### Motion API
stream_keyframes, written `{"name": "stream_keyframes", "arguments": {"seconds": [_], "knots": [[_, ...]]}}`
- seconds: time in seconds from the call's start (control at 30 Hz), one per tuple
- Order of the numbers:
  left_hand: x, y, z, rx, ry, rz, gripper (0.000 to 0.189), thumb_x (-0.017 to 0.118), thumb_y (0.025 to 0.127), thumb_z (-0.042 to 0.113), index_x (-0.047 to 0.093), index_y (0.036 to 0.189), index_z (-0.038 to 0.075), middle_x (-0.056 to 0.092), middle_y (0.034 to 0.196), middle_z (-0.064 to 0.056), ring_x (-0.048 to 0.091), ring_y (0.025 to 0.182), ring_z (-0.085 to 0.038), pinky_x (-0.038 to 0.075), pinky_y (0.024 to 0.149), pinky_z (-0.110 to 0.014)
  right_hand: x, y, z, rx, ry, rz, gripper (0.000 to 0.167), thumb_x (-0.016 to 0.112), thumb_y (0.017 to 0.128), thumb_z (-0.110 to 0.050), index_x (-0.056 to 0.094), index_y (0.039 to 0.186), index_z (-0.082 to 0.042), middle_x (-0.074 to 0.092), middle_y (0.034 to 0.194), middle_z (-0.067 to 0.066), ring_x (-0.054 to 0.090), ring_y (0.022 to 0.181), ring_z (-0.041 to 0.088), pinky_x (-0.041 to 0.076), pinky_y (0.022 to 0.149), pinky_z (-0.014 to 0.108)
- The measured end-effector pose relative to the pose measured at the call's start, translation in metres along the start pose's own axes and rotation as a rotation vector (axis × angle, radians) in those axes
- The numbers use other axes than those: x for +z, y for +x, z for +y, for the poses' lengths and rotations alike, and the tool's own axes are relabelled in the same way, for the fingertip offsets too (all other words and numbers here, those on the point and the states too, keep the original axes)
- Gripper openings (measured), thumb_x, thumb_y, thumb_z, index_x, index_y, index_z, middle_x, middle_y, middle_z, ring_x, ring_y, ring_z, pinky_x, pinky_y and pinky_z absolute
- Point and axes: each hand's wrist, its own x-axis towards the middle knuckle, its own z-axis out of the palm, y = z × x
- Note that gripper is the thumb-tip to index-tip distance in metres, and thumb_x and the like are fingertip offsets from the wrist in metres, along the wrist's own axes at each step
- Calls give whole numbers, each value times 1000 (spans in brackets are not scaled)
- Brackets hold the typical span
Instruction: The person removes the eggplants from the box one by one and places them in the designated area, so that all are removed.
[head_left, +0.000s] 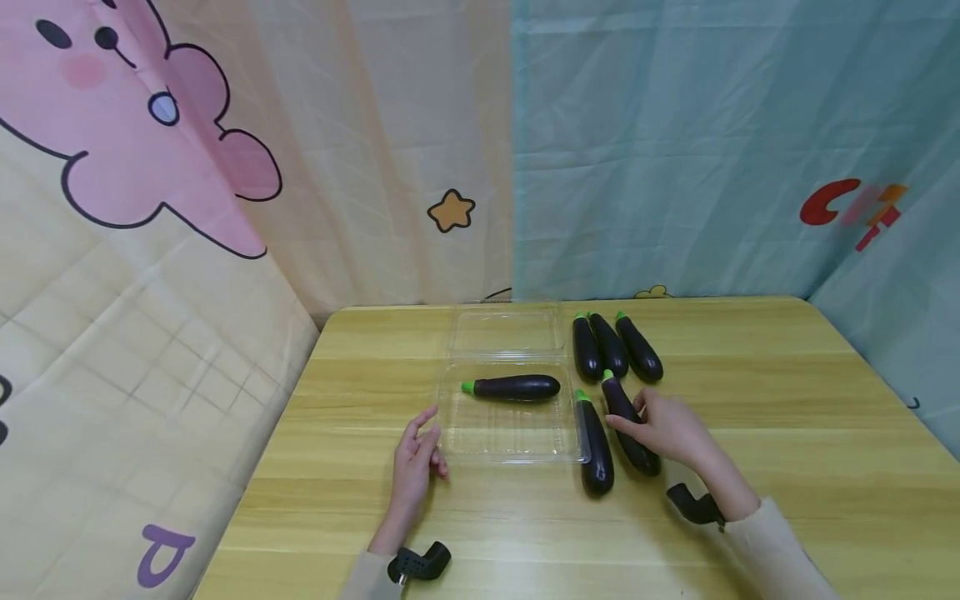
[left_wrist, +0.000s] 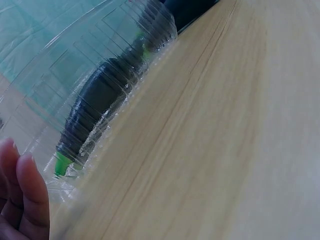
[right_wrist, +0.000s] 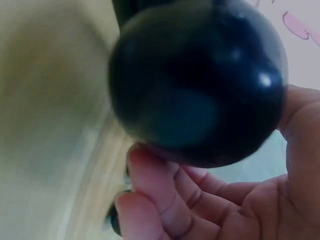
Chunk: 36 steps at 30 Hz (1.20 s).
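Observation:
My right hand grips a dark purple eggplant, thumb on one side and fingers on the other. In the right wrist view the glossy round end of this eggplant fills the upper middle. Just left of it lies another eggplant, beside the clear plastic container. One eggplant lies sideways inside the container, green stem to the left. My left hand is at the container's left edge, fingers loosely bent and holding nothing; its fingertips show near that edge in the left wrist view.
The container's clear lid is folded back, flat on the wooden table. Three eggplants lie together at the back, right of the lid. Printed curtains hang close behind the table.

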Motion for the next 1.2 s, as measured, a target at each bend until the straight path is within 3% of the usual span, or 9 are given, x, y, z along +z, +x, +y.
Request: {"name": "stream_keyframes", "arguments": {"seconds": [0.27,0.67,1.2], "knots": [[-1,-1,0,-8,-2,-2,44,51,100,18,41,137,-2,46,54,1,48,46,-10,46,44,-22,7,-3,9,19,-18,-42,50,68,84,-47,52,88,0,50,66,3,47,54,17,36,47,29],[-1,-1,0,3,8,27,42,50,100,15,41,137,-2,47,54,0,48,46,-11,46,43,-23,15,-4,14,10,-31,-33,49,67,85,-46,52,88,1,48,65,3,45,54,17,35,47,30],[-7,1,0,20,22,45,40,50,101,17,43,136,-1,47,55,1,49,46,-10,47,44,-22,19,-3,13,22,33,-43,57,63,87,-51,50,94,5,50,68,6,46,54,17,37,49,30]]}}
